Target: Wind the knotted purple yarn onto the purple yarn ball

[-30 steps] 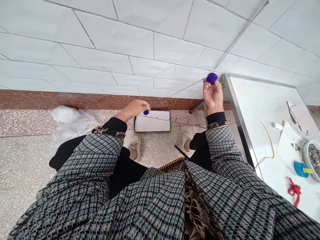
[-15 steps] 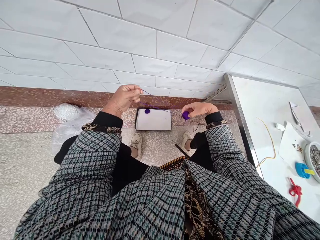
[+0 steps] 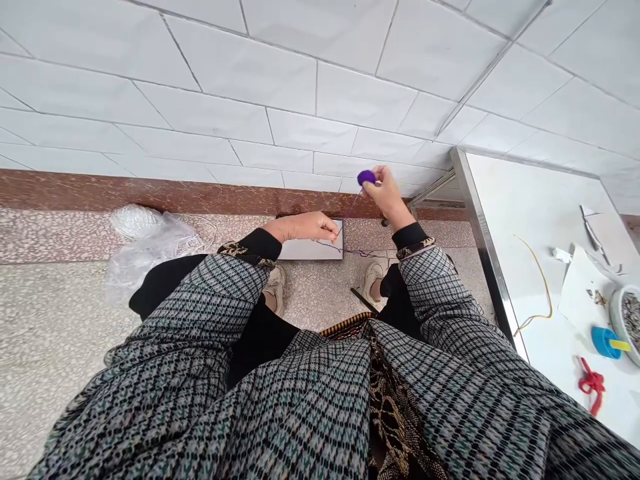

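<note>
One purple yarn ball (image 3: 367, 177) in right hand (image 3: 386, 195)

Grey checked coat (image 3: 300, 413), black cuffs (image 3: 413, 235)

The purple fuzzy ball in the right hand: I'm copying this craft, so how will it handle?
The purple fuzzy ball looks light and soft, as the right hand pinches it with just its fingertips. Its fuzzy surface probably won't slip much. Being round, it may roll if dropped, though its purple thread could drag a little.
</note>
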The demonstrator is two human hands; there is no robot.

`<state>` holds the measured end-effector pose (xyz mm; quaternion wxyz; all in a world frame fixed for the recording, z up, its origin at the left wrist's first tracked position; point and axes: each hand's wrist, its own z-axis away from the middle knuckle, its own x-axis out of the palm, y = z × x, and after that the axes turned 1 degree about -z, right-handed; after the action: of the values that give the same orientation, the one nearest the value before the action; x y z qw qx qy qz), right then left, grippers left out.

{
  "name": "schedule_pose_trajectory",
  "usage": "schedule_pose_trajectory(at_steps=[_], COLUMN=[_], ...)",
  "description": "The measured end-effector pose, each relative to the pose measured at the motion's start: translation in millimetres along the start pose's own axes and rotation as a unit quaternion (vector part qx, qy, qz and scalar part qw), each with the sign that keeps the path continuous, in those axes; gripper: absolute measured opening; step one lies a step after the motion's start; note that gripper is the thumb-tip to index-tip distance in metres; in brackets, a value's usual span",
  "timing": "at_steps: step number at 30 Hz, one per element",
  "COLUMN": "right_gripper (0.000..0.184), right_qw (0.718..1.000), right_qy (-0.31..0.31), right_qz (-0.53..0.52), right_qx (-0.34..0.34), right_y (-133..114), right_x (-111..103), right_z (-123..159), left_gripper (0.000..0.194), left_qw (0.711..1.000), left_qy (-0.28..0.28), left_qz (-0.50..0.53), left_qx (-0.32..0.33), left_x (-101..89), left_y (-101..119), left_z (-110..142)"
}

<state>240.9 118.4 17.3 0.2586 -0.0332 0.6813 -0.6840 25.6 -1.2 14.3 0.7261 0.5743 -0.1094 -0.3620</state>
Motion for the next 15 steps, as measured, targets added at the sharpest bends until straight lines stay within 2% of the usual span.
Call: schedule_pose_trajectory(at_steps=[2,3,5,6,8,9,11,13,15], right_gripper=[0.032,0.032,0.032,0.031,0.032,0.035,0.043,0.056,0.068], right_qw=[0.992,0.985,0.963,0.944,0.901,0.889,0.880,0.882,0.894], right_qy=[-0.024,-0.063,-0.190,-0.268,-0.408,-0.450,-0.473,-0.441,-0.384], right_qz=[0.123,0.158,0.189,0.193,0.144,0.086,-0.054,-0.170,-0.233], right_qx=[0.008,0.002,-0.010,-0.014,-0.012,-0.005,0.005,0.010,0.009], right_y=[4.1,5.0,4.6,3.6,1.1,-0.3,-3.3,-6.7,-10.4], right_x=[1.6,1.0,-1.9,-3.4,-5.1,-5.2,-3.7,-0.6,3.6], right_z=[2.0,5.1,12.8,16.4,21.3,22.6,23.3,22.9,22.0], left_gripper=[0.017,0.017,0.015,0.014,0.013,0.013,0.012,0.010,0.009], left_qw=[1.000,0.999,0.993,0.985,0.959,0.946,0.929,0.930,0.941], left_qy=[-0.005,0.017,0.097,0.147,0.240,0.276,0.313,0.310,0.280], left_qz=[0.014,0.024,0.062,0.091,0.150,0.172,0.193,0.192,0.179], left_qx=[0.013,0.015,0.010,0.006,-0.006,-0.013,-0.035,-0.054,-0.056], left_x=[-4.8,-8.2,-15.0,-18.1,-23.3,-25.3,-27.6,-26.7,-21.7], left_y=[3.3,4.8,6.9,7.6,8.0,7.7,6.3,4.1,1.5], left_z=[5.5,9.4,17.0,19.9,22.8,22.7,20.1,15.1,9.2])
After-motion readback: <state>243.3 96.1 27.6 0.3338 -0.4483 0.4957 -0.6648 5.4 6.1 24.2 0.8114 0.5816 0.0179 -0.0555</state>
